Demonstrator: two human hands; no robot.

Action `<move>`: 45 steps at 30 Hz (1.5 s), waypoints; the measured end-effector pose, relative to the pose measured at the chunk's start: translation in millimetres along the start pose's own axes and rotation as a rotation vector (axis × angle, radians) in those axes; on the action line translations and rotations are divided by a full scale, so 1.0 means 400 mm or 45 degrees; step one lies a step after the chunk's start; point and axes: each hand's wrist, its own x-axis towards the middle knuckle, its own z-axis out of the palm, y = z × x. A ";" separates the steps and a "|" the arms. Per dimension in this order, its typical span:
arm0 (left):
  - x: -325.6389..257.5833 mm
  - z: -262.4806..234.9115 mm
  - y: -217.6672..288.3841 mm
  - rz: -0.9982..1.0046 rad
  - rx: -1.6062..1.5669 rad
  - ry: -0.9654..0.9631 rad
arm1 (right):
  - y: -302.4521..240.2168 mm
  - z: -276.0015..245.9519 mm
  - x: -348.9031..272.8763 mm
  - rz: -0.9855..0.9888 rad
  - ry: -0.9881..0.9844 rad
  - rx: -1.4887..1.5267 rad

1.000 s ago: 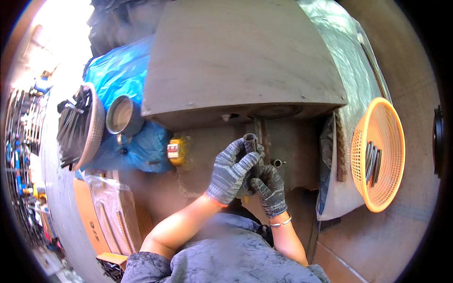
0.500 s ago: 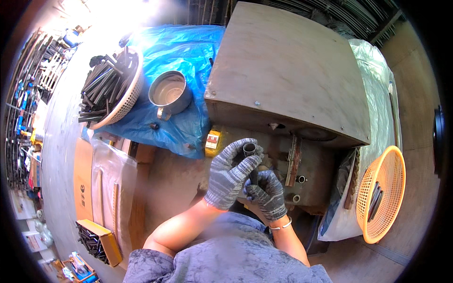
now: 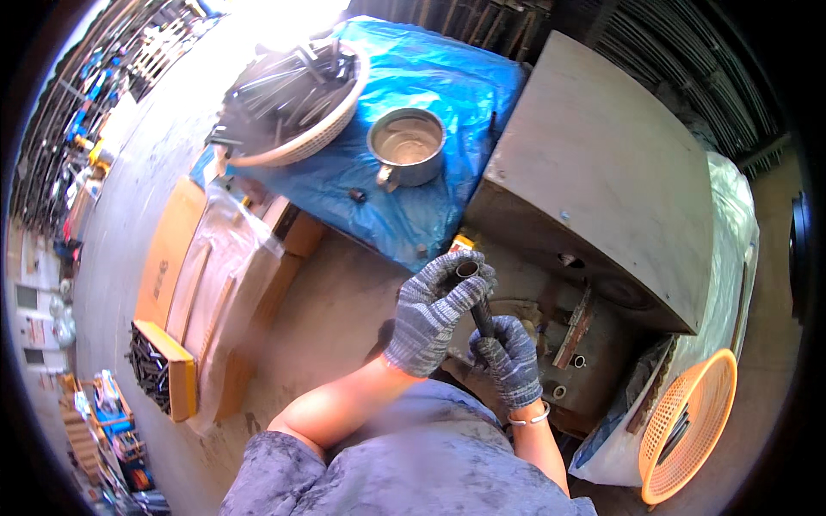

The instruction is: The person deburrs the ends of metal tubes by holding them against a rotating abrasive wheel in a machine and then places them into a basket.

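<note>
Blue tarp [image 3: 447,95], metal pot [image 3: 406,146], orange basket [image 3: 688,430] nearby.

Place: a small metalworking workshop, open to bright daylight.
Floor: bare, dusty concrete [image 3: 146,172], with flattened cardboard [image 3: 172,249] lying on it.
Stock: a white basket [image 3: 297,99] heaped with dark metal rods, and a yellow box [image 3: 163,370] of more dark pieces.
Cover: a blue tarpaulin [image 3: 439,77] under a dented metal pot [image 3: 406,146].
Machine: a heavy, grimy steel block [image 3: 602,172] with bolts and holes.
Wear: grey knit work gloves [image 3: 430,314] gripping a short steel tube [image 3: 475,292].
Bin: an orange plastic basket [image 3: 688,430] beside it.
</note>
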 end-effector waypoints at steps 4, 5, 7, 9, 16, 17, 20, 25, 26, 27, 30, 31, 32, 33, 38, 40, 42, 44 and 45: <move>-0.019 -0.042 0.008 0.015 -0.040 0.085 | 0.052 0.016 0.017 -0.267 0.070 -0.218; -0.025 -0.051 0.012 0.025 -0.058 0.096 | 0.045 0.022 0.015 -0.205 0.029 -0.182; -0.035 -0.067 0.019 0.060 -0.070 0.114 | 0.025 0.040 0.012 -0.056 -0.055 -0.084; -0.039 -0.082 0.029 0.109 -0.056 0.129 | -0.004 0.056 0.013 0.130 -0.174 0.101; -0.052 -0.097 0.054 0.100 -0.043 0.221 | 0.011 0.096 0.038 0.084 -0.214 0.013; -0.051 -0.101 0.057 0.102 -0.047 0.216 | 0.011 0.096 0.040 0.145 -0.256 0.054; -0.039 -0.118 0.069 0.092 -0.056 0.204 | 0.008 0.100 0.053 0.265 -0.344 0.094; 0.002 -0.155 0.084 0.029 -0.090 0.206 | 0.016 0.147 0.088 0.103 -0.232 0.037; 0.012 -0.167 0.087 -0.006 -0.145 0.197 | 0.012 0.158 0.095 0.168 -0.248 0.035; 0.022 -0.181 0.089 -0.042 -0.199 0.190 | 0.004 0.167 0.103 0.234 -0.265 0.033; 0.038 -0.229 0.076 -0.065 -0.291 0.151 | 0.039 0.190 0.147 0.150 -0.354 -0.167; 0.041 -0.249 0.087 -0.112 -0.352 0.140 | 0.059 0.201 0.162 0.076 -0.382 -0.263; 0.048 -0.279 0.098 -0.100 -0.267 0.182 | 0.063 0.211 0.185 -0.041 -0.434 -0.463; 0.057 -0.316 0.106 -0.088 -0.183 0.223 | 0.056 0.226 0.223 -0.157 -0.486 -0.665; 0.089 -0.512 0.168 -0.127 -0.075 0.310 | 0.052 0.378 0.407 -0.643 -0.318 -1.304; 0.109 -0.544 0.195 -0.137 0.029 0.265 | 0.068 0.434 0.498 -0.679 -0.200 -1.531; 0.129 -0.560 0.230 -0.122 0.269 0.134 | 0.081 0.489 0.568 -0.613 -0.135 -1.725; 0.144 -0.568 0.267 -0.117 0.353 0.082 | 0.089 0.526 0.624 -0.445 -0.114 -1.907; 0.152 -0.571 0.274 -0.065 0.378 0.041 | 0.109 0.532 0.658 -0.360 -0.148 -2.013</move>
